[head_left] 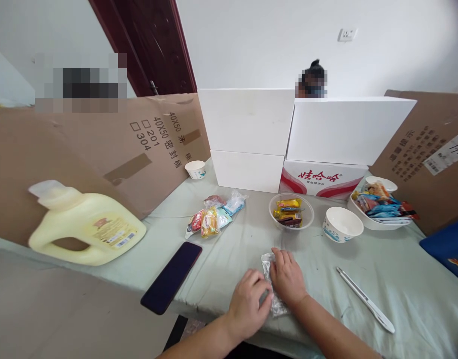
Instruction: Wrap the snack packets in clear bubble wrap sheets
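Observation:
A small clear plastic packet (268, 264) lies on the pale green tablecloth (326, 279) near the front edge. My left hand (249, 301) rests on its near end with fingers curled. My right hand (287, 276) lies flat on top of it, pressing it to the cloth. Just beyond them stands a clear bowl of wrapped sweets (291, 211), and an empty white paper bowl (342, 224) sits to its right.
A dark phone (171, 276) and a yellow detergent jug (85, 227) lie to the left. A snack bag (214, 217), a white pen (364, 298), a white dish of snacks (380, 207), a small cup (195, 169), white boxes and cardboard sheets surround. A person sits behind the boxes.

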A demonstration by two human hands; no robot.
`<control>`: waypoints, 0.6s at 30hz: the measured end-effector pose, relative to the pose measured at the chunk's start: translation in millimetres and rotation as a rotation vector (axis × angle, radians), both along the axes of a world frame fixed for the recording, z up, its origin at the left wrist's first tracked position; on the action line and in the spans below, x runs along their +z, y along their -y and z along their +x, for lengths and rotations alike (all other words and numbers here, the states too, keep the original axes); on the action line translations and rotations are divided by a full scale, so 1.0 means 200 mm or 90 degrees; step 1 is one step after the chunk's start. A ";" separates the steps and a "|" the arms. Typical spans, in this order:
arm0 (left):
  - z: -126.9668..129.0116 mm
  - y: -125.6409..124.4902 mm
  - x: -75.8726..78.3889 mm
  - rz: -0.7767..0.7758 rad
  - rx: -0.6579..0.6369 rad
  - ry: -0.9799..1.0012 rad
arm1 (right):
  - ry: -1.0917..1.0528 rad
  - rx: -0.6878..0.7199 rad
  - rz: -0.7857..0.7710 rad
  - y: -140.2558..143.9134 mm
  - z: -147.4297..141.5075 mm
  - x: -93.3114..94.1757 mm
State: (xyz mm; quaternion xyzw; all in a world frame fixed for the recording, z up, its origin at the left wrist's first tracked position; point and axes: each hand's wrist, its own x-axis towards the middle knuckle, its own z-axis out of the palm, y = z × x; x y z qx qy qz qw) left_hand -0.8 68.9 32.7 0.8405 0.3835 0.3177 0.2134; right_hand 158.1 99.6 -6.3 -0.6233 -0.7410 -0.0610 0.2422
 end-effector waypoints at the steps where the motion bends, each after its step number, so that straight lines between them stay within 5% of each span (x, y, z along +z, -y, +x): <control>1: 0.01 -0.04 0.02 0.013 -0.009 0.007 | 0.005 0.000 0.000 0.00 0.00 0.01; 4: 0.06 -0.14 0.03 0.047 -0.045 -0.026 | 0.014 -0.017 -0.008 0.01 -0.01 0.03; 11: 0.10 -0.22 -0.08 0.075 -0.007 -0.119 | 0.048 -0.096 0.000 0.05 0.08 0.09; 14: 0.09 -0.22 -0.09 0.060 -0.018 -0.111 | 0.073 0.023 0.045 0.10 0.13 0.08; 18: 0.09 -0.22 -0.10 0.039 -0.022 -0.082 | 0.111 0.177 -0.011 0.17 0.14 0.01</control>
